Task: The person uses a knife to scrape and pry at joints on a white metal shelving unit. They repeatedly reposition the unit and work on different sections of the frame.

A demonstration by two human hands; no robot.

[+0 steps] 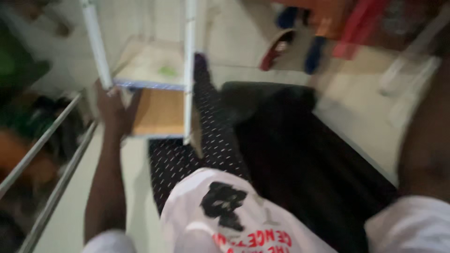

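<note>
The picture is blurred by motion. My left hand [114, 108] reaches forward and grips the lower corner of a small white-framed shelf unit [187, 70], near one white post [97, 44]. The unit has a pale upper board [150, 63] and an orange-brown lower board [159, 112]. My right arm runs along the right edge of the view; its hand is out of sight. My white shirt [225, 215] with a black and red print fills the bottom centre.
A black mat [178, 159] with small white marks lies under the shelf unit. A dark cloth [300, 154] covers the floor to the right. Metal rails [51, 164] run along the left. Sandals [279, 47] and red and orange items [347, 23] sit at the back.
</note>
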